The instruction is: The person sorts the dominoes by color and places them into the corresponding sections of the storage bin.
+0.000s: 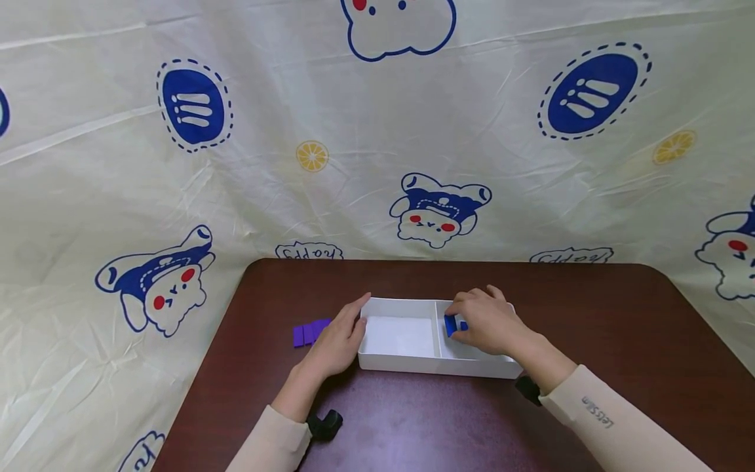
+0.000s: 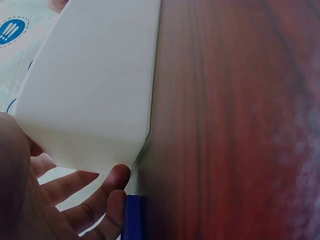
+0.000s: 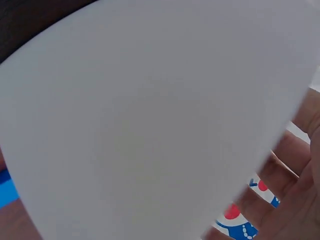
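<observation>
A white two-compartment tray [image 1: 398,365] stands on the table. Against its left end rests my left hand [image 1: 336,341], its fingers fairly straight along the outside wall; the left wrist view shows the fingertips touching that end. My right hand [image 1: 486,322] reaches into the right compartment and pinches a blue block [image 1: 451,326] between thumb and fingers. More blue [image 1: 463,326] shows behind the thumb, partly hidden by the hand. In the right wrist view the tray's wall [image 3: 150,110] covers most of the picture, with a bit of blue [image 3: 6,190] at the left edge.
Several purple blocks [image 1: 307,333] sit in a row left of the tray, partly behind my left hand. The brown table [image 1: 425,419] ends at a rounded back edge, with a printed white cloth [image 1: 354,196] beyond. The tray's left compartment [image 1: 398,335] shows its bare floor.
</observation>
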Available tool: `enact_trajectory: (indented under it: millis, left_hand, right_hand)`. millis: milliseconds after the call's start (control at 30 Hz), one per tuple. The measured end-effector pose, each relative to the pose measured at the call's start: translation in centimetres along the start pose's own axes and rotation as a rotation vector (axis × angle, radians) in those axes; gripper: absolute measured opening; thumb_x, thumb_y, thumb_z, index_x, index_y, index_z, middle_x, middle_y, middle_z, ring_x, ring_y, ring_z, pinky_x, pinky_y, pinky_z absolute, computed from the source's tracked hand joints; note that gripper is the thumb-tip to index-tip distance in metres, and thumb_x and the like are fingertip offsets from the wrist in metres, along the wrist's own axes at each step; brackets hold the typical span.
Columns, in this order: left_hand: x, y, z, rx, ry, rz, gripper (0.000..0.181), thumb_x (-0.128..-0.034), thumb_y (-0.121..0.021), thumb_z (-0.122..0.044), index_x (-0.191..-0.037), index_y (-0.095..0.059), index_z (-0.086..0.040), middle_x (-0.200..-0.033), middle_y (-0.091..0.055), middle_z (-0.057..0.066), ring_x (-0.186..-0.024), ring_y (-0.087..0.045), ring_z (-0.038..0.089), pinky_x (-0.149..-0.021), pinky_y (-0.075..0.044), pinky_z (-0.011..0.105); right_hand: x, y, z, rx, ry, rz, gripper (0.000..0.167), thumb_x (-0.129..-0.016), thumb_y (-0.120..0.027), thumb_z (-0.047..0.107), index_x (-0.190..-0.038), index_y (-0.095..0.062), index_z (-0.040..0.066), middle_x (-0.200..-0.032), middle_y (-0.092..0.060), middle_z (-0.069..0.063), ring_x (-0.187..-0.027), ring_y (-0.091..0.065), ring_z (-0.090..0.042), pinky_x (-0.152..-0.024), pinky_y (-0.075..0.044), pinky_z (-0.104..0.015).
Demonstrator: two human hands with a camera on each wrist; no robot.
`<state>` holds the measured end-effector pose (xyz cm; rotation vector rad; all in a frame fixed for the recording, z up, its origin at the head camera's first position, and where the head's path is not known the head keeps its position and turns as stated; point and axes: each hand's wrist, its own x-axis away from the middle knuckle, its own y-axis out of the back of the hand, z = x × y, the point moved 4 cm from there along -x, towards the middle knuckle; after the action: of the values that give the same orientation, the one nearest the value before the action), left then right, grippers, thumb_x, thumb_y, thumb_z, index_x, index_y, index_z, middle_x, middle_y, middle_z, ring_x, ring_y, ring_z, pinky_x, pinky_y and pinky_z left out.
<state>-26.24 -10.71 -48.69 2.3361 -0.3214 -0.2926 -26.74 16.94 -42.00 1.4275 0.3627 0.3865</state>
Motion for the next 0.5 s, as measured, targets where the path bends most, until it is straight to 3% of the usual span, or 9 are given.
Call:
enact_trajectory:
  millis: [200,500]
  left_hand:
    - [0.0,0.1,-0.1,-0.020,-0.028,-0.018,0.052,-0.1119,-0.041,-0.027,-0.163,-0.033,-0.027,-0.163,-0.043,0.005,-0.149,-0.044,0.028,-0.119,-0.040,0.053]
    - [0.0,0.1,-0.1,-0.024,-0.025,-0.007,0.052,-0.1121,-0.041,-0.028,-0.164,-0.032,-0.027,-0.164,-0.042,0.004,-0.150,-0.043,0.026,-0.120,-0.039,0.052]
  right_hand:
    - [-0.2,-0.7,-0.1,0.008,-0.004,0.001,0.039,-0.080,-0.089,0.029,-0.115,-0.080,0.014,-0.120,-0.075,-0.007,-0.122,-0.062,-0.036,-0.112,-0.028,-0.078]
    - [-0.5,-1.4,-0.2,0.018,-0.019,0.003,0.041,-0.079,-0.090,0.029,-0.115,-0.080,0.014,-0.121,-0.075,-0.006,-0.122,-0.061,-0.034,-0.113,-0.028,-0.076]
